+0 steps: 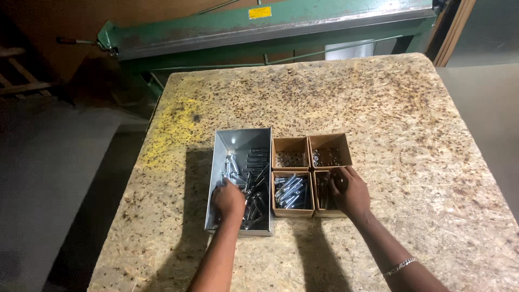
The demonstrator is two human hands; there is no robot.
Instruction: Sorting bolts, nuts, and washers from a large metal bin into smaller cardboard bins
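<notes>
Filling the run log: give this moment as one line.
left hand: in metal bin of bolts | right hand: over near-right cardboard box | surface: chipboard table

Speckled chipboard table; on it, metal tray; four cardboard boxes.

A green metal machine stands behind the chipboard table; a yellow stain marks the table's left side.

Chipboard workbench speckled brown, stained yellow near far left corner; behind it a long green sheet-metal folding machine; grey concrete floor left; wooden slats in dim shadow
</notes>
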